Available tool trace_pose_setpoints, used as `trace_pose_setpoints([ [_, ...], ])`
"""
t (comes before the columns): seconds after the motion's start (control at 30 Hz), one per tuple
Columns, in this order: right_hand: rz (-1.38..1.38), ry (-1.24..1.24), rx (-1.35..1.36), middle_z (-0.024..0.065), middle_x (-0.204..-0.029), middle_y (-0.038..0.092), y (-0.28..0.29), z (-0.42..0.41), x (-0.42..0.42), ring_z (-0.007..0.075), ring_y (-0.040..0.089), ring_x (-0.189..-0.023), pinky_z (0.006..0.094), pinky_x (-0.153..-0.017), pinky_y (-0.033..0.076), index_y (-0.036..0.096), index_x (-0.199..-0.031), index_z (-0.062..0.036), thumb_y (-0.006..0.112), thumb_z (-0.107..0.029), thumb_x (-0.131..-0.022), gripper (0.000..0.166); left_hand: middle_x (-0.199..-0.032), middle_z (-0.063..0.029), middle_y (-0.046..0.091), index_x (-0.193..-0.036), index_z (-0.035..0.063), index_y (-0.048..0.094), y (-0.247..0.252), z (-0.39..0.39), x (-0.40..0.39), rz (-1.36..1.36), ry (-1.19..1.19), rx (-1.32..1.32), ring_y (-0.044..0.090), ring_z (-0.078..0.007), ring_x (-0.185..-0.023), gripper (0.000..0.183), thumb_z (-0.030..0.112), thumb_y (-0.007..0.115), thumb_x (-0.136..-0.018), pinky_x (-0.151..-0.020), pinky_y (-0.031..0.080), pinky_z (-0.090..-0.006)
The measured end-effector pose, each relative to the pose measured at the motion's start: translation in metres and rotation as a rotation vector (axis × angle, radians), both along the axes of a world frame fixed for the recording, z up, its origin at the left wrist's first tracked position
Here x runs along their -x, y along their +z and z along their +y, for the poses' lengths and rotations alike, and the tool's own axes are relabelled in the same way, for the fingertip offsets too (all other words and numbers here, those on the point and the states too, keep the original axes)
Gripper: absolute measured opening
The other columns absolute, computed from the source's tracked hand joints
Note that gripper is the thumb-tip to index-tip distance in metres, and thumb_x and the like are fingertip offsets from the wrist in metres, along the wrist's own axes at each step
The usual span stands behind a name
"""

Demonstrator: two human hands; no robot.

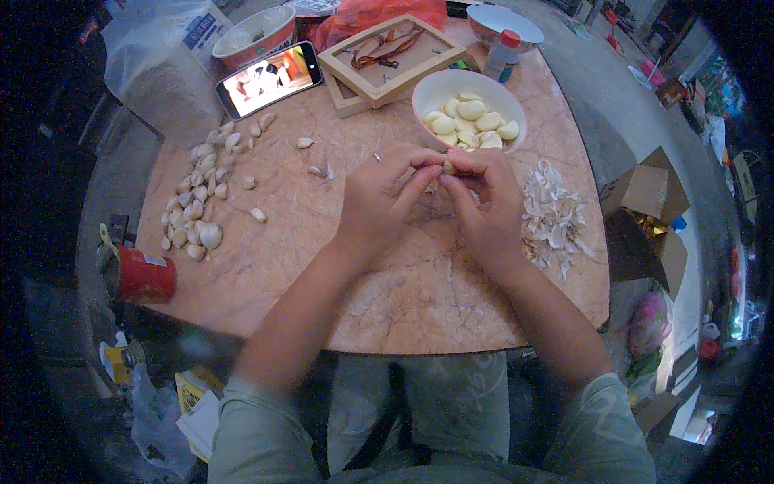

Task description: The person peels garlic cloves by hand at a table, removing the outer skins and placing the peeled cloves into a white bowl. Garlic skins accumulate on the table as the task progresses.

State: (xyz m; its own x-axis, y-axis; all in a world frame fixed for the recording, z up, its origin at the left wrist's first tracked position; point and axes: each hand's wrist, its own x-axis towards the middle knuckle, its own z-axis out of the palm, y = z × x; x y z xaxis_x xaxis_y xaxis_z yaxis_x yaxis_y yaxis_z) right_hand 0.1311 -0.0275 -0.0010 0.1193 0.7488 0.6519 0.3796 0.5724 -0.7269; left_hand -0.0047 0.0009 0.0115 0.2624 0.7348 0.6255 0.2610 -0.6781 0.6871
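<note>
My left hand [387, 187] and my right hand [487, 193] meet fingertip to fingertip just below a white bowl, pinching one small garlic clove [447, 167] between them. The fingers partly cover the clove. In the white bowl with a pink rim [421, 124] lie several peeled garlic cloves [471, 110]. A heap of papery garlic skins [555, 212] lies on the table right of my right hand. Unpeeled garlic cloves [196, 209] form a long pile at the left, and a few loose ones [259, 215] lie between the pile and my left hand.
Behind the loose cloves, a lit phone [270, 78] leans by a bowl [257, 36] and a bulging plastic bag [172, 85]. Wooden frames [392, 60], a red-capped bottle [502, 55] and another bowl [505, 25] stand at the back. A red can [147, 275] is at the left table edge [242, 333].
</note>
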Motion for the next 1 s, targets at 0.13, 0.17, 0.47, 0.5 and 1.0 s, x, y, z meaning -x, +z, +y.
trace_pose_setpoints([
  [0.13, -0.046, -0.027, -0.027, 0.0118, -0.081, 0.053, -0.0018, 0.0015, -0.0017, 0.0240, 0.056, -0.074, 0.0300, -0.063, 0.047, 0.053, -0.084, -0.0029, 0.061, 0.000, -0.072, 0.016, -0.081, -0.0104, 0.060, -0.084, 0.0033, 0.061, -0.0016, -0.0011, -0.0009, 0.013, 0.030, -0.010, 0.059, -0.0232, -0.074, 0.012, 0.005, 0.061, -0.073, -0.064, 0.046, -0.0294],
  [0.17, -0.055, -0.032, -0.031, 0.0116, -0.081, 0.053, -0.0019, 0.0016, -0.0021, 0.0239, 0.056, -0.074, 0.0302, -0.063, 0.047, 0.053, -0.084, -0.0032, 0.061, 0.000, -0.072, 0.016, -0.081, -0.0103, 0.060, -0.084, 0.0037, 0.061, -0.0011, -0.0020, -0.0006, 0.034, 0.044, -0.023, 0.059, -0.0236, -0.074, 0.011, 0.005, 0.061, -0.073, -0.063, 0.046, -0.0298],
  [0.47, -0.064, -0.049, -0.035, 0.0109, -0.080, 0.053, -0.0020, 0.0020, -0.0012, 0.0236, 0.056, -0.072, 0.0303, -0.061, 0.047, 0.053, -0.084, -0.0036, 0.062, -0.002, -0.071, 0.016, -0.080, -0.0090, 0.060, -0.082, 0.0048, 0.060, -0.0032, -0.0004, 0.0004, 0.043, 0.065, -0.055, 0.057, -0.0240, -0.074, 0.011, 0.006, 0.062, -0.072, -0.064, 0.045, -0.0312],
  [0.5, -0.072, -0.051, -0.033, 0.0109, -0.080, 0.053, -0.0018, 0.0017, -0.0017, 0.0236, 0.055, -0.072, 0.0303, -0.062, 0.047, 0.053, -0.084, -0.0036, 0.063, -0.002, -0.071, 0.016, -0.080, -0.0088, 0.060, -0.082, 0.0049, 0.060, -0.0033, -0.0007, 0.0000, 0.040, 0.062, -0.040, 0.057, -0.0239, -0.074, 0.011, 0.007, 0.062, -0.072, -0.064, 0.045, -0.0313],
  [1.0, -0.040, -0.018, 0.001, 0.0111, -0.081, 0.053, -0.0023, 0.0010, 0.0009, 0.0219, 0.057, -0.072, 0.0293, -0.062, 0.049, 0.052, -0.085, -0.0027, 0.062, 0.002, -0.068, 0.019, -0.073, -0.0100, 0.057, -0.079, 0.0052, 0.054, -0.0087, 0.0028, -0.0001, 0.126, 0.177, -0.099, 0.053, -0.0267, -0.068, 0.010, 0.010, 0.058, -0.071, -0.063, 0.042, -0.0352],
])
